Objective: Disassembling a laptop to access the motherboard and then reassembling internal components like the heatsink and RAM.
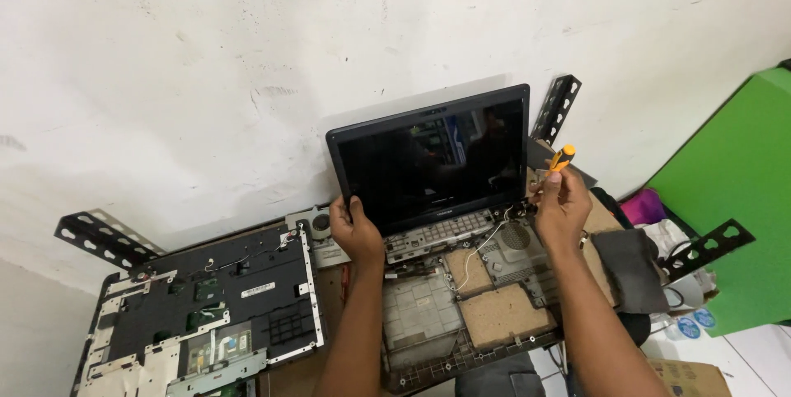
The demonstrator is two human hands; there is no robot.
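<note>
Head view: your left hand (356,228) clamps the laptop screen (428,158) at its lower corner; your right hand (560,203) pinches an orange screwdriver (561,158) by the hinge. If the screen tips, its white cable (478,250) could tear, I judge.

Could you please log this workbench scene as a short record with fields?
left hand: grips lower left corner of the laptop screen
right hand: holds an orange-handled screwdriver at the right hinge
laptop base: opened, keyboard gone, white wire exposed
removed cover: lies left of the base
wall brackets: black, perforated
</note>
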